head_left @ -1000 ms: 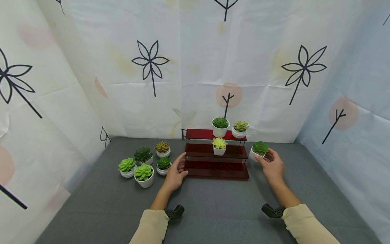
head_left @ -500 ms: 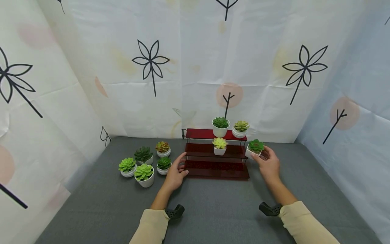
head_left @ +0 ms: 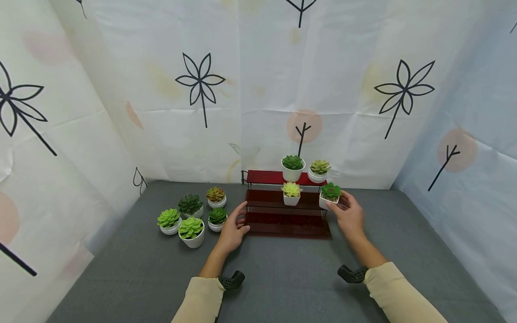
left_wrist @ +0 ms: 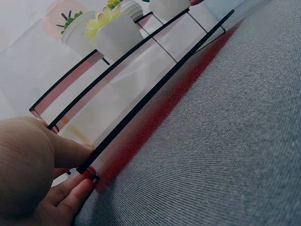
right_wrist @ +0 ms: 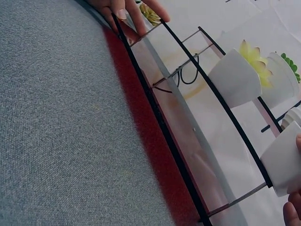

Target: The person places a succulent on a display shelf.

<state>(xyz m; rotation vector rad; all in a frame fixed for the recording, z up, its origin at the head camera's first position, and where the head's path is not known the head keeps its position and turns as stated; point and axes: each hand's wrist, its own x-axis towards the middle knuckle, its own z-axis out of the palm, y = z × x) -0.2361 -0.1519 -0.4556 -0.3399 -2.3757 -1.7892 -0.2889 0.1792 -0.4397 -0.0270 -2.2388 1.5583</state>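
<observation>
My right hand pinches a small white square pot with a dark green succulent. The pot is at the right end of the middle tier of a dark red three-tier display rack, its base overlapping the tier's edge. At the rack's left end, my left hand holds the lowest tier's corner, thumb on one side and fingers on the other. A yellow-green succulent in a white square pot stands mid-tier. On the top tier are a green potted succulent and a yellowish one.
Left of the rack, several potted succulents stand grouped on the grey cloth: a reddish one, dark green ones and bright green ones. A white printed curtain rises right behind the rack.
My right hand has moved left with the potted succulent, from beside the rack to the right end of its middle tier. The left hand has stayed at the rack's left end.
</observation>
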